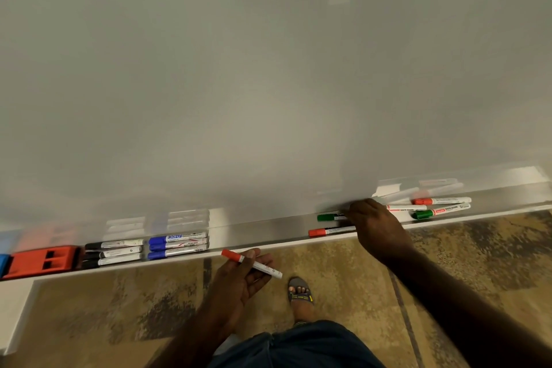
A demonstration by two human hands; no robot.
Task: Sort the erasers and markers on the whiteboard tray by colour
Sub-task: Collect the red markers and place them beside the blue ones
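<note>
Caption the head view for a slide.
Left hand holds a red marker; right hand reaches mixed markers on the tray.

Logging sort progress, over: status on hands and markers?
Left hand holds a red marker below the tray. Right hand on a green marker, grip unclear. Black markers and blue markers grouped left; nothing blocking.
</note>
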